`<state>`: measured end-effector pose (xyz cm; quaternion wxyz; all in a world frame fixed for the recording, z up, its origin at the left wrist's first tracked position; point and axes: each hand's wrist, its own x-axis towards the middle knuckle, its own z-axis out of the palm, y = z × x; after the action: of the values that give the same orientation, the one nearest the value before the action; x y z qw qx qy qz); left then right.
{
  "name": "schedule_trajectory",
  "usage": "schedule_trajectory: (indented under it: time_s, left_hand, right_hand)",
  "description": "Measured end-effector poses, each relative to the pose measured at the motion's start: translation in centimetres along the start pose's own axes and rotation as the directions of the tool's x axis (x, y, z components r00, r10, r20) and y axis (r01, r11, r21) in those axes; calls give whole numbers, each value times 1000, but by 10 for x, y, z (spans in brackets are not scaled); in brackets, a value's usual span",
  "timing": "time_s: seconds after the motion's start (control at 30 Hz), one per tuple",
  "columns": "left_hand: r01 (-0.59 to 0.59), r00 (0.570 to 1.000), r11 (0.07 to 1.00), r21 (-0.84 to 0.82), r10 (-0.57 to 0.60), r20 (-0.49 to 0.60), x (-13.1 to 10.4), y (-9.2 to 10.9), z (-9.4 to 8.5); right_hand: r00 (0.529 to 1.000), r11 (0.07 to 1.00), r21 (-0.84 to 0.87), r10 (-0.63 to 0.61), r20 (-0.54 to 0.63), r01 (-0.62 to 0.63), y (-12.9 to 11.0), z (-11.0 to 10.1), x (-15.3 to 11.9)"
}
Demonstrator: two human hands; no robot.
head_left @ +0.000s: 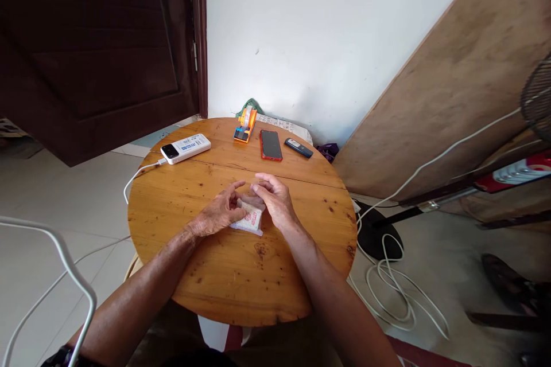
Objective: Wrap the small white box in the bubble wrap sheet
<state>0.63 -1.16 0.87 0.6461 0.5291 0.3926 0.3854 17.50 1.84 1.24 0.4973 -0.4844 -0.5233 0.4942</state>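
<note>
A small white packet with red print (pixel 253 218), in clear wrapping, lies on the round wooden table (pixel 206 275) between my hands. My left hand (pixel 221 209) is on its left side, thumb resting on the top and fingers curved around the far edge. My right hand (pixel 275 200) is at the packet's upper right, its thumb and fingertips brought together at the wrapping's far edge. Whatever sits between those right fingertips is too small to make out.
Along the table's far side are a white power bank (pixel 187 148) with a cable, an orange tape dispenser (pixel 245 125), a red-edged phone (pixel 271 145) and a dark handheld device (pixel 298 147). Coiled cable (pixel 391 287) lies on the floor at right, by a fan base (pixel 379 232).
</note>
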Motion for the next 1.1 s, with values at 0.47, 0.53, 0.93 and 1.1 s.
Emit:
schedule_trajectory:
  time_s: [0.47, 0.53, 0.93, 1.1]
  left_hand:
    - [-27, 1000, 999, 22, 27, -9, 0, -2, -2]
    - [-39, 999, 998, 43, 40, -20, 0, -2, -2]
    - [-52, 997, 989, 137, 59, -48, 4, -4, -6]
    - [-74, 995, 981, 177, 84, -49, 4, -4, -6]
  right_hand:
    - [1000, 1000, 15, -24, -13, 24, -3, -3, -5]
    - [999, 999, -4, -44, -4, 44, -4, -4, -6]
    - [941, 887, -319, -332, 61, 333, -12, -4, -18]
    - [916, 831, -391, -383, 116, 397, -11, -6, -23]
